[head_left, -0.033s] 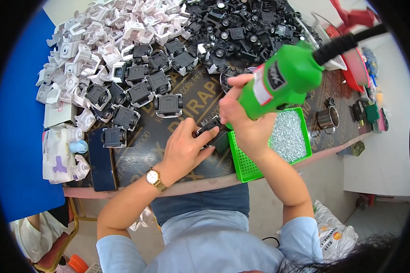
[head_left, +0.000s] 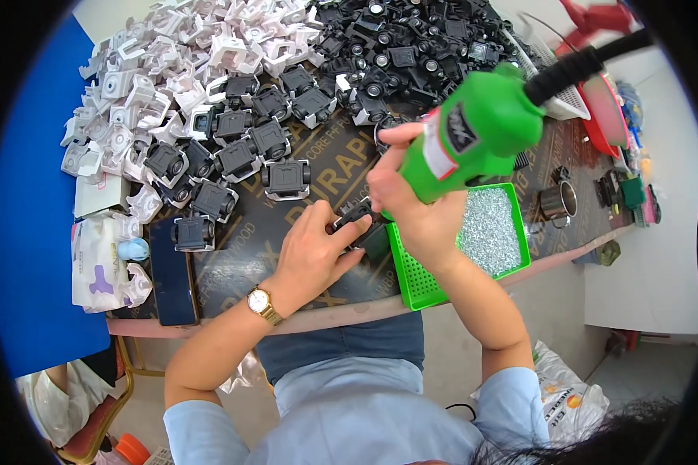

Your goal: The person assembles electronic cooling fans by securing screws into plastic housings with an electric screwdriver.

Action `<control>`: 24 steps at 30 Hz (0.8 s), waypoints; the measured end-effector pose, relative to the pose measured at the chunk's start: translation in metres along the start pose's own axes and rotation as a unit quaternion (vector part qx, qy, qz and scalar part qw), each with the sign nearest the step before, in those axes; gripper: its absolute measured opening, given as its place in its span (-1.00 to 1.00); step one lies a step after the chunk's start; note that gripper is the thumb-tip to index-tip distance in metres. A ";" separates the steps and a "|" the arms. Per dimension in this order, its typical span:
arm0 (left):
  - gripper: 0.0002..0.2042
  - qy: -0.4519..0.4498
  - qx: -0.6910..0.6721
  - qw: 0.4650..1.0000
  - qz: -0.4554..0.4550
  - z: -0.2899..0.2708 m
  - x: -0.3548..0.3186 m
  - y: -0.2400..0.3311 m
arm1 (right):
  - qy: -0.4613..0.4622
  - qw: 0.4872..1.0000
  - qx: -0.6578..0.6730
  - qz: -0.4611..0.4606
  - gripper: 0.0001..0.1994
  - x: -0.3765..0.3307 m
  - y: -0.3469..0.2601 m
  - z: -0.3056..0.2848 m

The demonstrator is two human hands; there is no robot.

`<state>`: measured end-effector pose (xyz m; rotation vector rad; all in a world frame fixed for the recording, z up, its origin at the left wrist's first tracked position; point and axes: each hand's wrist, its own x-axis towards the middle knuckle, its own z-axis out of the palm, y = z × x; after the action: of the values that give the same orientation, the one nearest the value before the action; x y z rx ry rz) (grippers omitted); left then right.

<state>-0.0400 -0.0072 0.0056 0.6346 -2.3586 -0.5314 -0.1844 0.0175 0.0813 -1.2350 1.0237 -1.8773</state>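
My left hand (head_left: 314, 244) grips a small black plastic housing (head_left: 354, 215) against the dark tabletop. My right hand (head_left: 415, 213) is wrapped round a green electric screwdriver (head_left: 471, 128), its thick black cable running off to the upper right. The tool slants down toward the housing; its tip is hidden behind my right hand, so contact cannot be made out. Just right of the housing, partly under my right wrist, lies a green tray (head_left: 421, 288) with many small silvery screws (head_left: 490, 232) in it.
White plastic brackets (head_left: 229, 50) are heaped at the far left, black housings (head_left: 403, 56) at the far middle. Several black-and-white assemblies (head_left: 287, 179) lie nearer. A phone (head_left: 174, 271) and a wipes pack (head_left: 97, 263) sit at left, a metal mug (head_left: 557, 201) at right.
The green screwdriver and my right hand have shifted slightly left. My left hand and the housing stay where they were.
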 end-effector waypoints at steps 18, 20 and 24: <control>-0.53 -0.021 0.009 1.000 -0.020 0.001 0.001 -0.002 | -0.016 0.996 -0.041 -0.082 -0.68 0.015 -0.002 -0.088; -0.53 -0.025 0.007 0.999 -0.020 0.000 0.001 -0.001 | -0.033 0.996 -0.055 -0.065 -0.68 0.016 -0.003 -0.085; -0.52 -0.018 0.002 1.000 -0.019 0.001 0.001 -0.001 | -0.028 0.996 -0.049 -0.071 -0.74 0.018 -0.001 -0.088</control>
<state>-0.0411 -0.0083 0.0056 0.6791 -2.3854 -0.5596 -0.2727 0.0250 0.0673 -1.4426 1.0318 -1.9054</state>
